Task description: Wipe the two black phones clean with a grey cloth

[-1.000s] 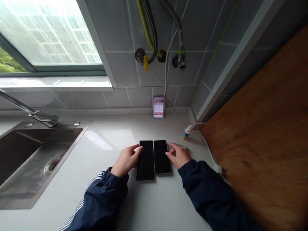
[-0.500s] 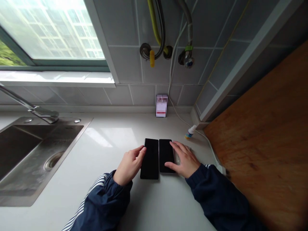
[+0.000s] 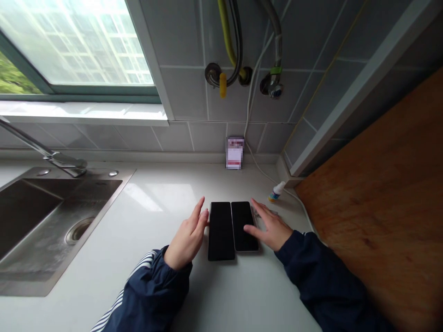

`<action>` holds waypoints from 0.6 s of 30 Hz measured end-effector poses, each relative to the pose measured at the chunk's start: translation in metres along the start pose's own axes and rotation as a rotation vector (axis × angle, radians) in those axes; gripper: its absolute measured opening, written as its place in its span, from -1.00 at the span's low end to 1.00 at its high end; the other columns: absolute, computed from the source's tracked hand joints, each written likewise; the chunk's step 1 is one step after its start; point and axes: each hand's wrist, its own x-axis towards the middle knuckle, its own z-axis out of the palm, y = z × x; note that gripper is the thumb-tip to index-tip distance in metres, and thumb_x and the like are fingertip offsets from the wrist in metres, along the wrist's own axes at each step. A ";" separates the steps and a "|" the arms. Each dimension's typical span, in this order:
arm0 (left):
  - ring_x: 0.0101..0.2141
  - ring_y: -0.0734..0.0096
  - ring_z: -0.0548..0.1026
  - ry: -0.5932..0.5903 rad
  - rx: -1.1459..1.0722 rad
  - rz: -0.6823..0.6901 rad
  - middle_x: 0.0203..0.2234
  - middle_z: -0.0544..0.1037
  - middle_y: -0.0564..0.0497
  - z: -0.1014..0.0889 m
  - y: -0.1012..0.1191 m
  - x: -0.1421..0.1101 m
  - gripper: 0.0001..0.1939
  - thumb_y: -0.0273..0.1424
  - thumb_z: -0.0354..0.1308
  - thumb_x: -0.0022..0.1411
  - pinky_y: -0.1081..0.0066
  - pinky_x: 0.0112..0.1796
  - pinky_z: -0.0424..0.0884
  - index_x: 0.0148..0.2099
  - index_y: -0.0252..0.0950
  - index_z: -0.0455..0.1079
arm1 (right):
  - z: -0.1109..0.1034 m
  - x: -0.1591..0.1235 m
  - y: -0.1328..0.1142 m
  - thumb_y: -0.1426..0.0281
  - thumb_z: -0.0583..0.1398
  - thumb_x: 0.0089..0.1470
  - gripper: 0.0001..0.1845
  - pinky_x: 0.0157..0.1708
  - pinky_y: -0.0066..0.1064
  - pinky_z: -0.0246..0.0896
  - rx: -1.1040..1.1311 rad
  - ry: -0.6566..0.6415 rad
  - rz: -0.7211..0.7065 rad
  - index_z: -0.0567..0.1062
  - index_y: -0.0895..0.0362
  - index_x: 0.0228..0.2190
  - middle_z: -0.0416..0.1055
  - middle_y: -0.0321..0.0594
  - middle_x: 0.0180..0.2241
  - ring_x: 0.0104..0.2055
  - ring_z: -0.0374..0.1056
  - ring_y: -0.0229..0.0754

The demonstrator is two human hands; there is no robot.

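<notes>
The longer black phone (image 3: 220, 233) is lying flat near the middle of the white table (image 3: 238, 290), its glossy dark face pointing up, while the shorter black phone (image 3: 245, 216), with a thin pale rim, is lying just beside its right edge. Their far ends are nearly lining up, and the longer one is reaching further toward the table's front. The left hand (image 3: 187, 237) is standing with thumb and fingers apart just beside the longer phone's left edge; whether it is touching, one cannot tell. The right hand (image 3: 270, 228) is hanging spread, its thumb over the shorter phone's face and its fingertips near that phone's far right corner. A wide stretch of tabletop is running leftward to the rim of the sink (image 3: 126, 174). Toward the back right corner, a small bottle (image 3: 275, 193) and a white cable (image 3: 255, 162) are taking up room, and a wooden panel (image 3: 374, 207) is bounding the right edge. A lit screen (image 3: 235, 153) is standing at the back edge, its display blurred.
</notes>
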 end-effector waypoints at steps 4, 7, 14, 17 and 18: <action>-0.06 0.18 0.58 0.087 -0.146 0.055 0.22 0.38 -0.19 0.002 -0.004 0.009 -0.42 -0.01 -0.18 0.43 0.28 -0.19 0.51 0.38 -0.10 0.11 | 0.003 0.028 -0.005 0.18 0.13 0.25 -0.50 0.09 -0.14 0.31 0.014 0.098 0.097 0.42 0.16 0.13 0.49 -0.03 -0.02 0.03 0.43 -0.02; -0.12 0.20 0.59 0.165 -0.253 0.099 0.15 0.45 -0.21 0.005 -0.007 0.015 -0.44 -0.01 -0.18 0.43 0.30 -0.24 0.50 0.30 -0.18 0.19 | 0.009 0.043 -0.004 0.25 0.18 0.25 -0.68 -0.02 -0.18 0.38 0.031 0.082 0.145 0.50 0.13 -0.02 0.49 -0.10 -0.11 -0.11 0.46 -0.11; -0.18 0.25 0.59 0.145 -0.418 0.077 0.01 0.54 -0.23 0.022 -0.023 0.021 -0.45 0.02 -0.15 0.41 0.33 -0.29 0.49 0.18 -0.27 0.28 | 0.020 0.055 0.011 0.25 0.19 0.28 -0.67 -0.03 -0.13 0.41 0.142 0.043 0.240 0.43 0.14 0.02 0.41 -0.11 0.04 -0.02 0.42 -0.11; -0.22 0.29 0.58 0.150 -0.414 0.105 0.03 0.53 -0.22 0.028 -0.024 0.019 -0.48 -0.01 -0.12 0.41 0.32 -0.28 0.50 0.14 -0.28 0.31 | 0.021 0.058 0.014 0.25 0.20 0.28 -0.65 -0.04 -0.14 0.41 0.195 0.023 0.251 0.43 0.14 0.02 0.41 -0.11 0.03 -0.03 0.42 -0.10; -0.23 0.31 0.57 0.159 -0.393 0.117 0.05 0.51 -0.21 0.029 -0.024 0.019 -0.49 -0.02 -0.12 0.41 0.33 -0.28 0.50 0.13 -0.28 0.33 | 0.021 0.059 0.015 0.25 0.20 0.28 -0.65 -0.04 -0.13 0.41 0.213 0.015 0.248 0.43 0.14 0.02 0.41 -0.11 0.03 -0.02 0.42 -0.10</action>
